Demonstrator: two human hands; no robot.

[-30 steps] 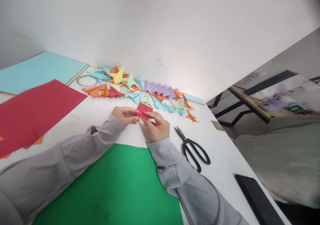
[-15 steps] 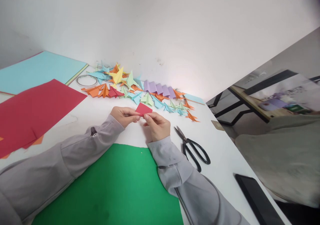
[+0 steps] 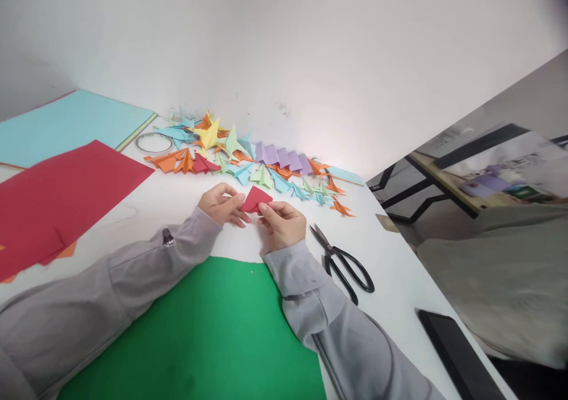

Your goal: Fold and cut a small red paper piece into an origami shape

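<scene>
A small folded piece of red paper (image 3: 256, 198) is held up above the white table. My right hand (image 3: 284, 222) pinches its lower right side between thumb and forefinger. At the paper's left edge is my left hand (image 3: 220, 205), its fingers spread and a fingertip close to or touching the corner. Beyond both hands lie several folded paper pieces (image 3: 261, 177) in orange, blue, green and yellow, along with a purple pleated strip (image 3: 284, 158).
Scissors (image 3: 331, 249) with black handles lie right of my right hand. A green sheet (image 3: 199, 329) is under my forearms. Large red paper (image 3: 75, 193), light blue sheets (image 3: 75, 122) and a tape roll (image 3: 154, 142) are leftward. A black phone-like slab (image 3: 457, 352) sits near the right edge.
My left hand has loosened from a pinch and its fingers have spread. The red paper has tilted slightly and shifted a little right, with my right hand still gripping it.
</scene>
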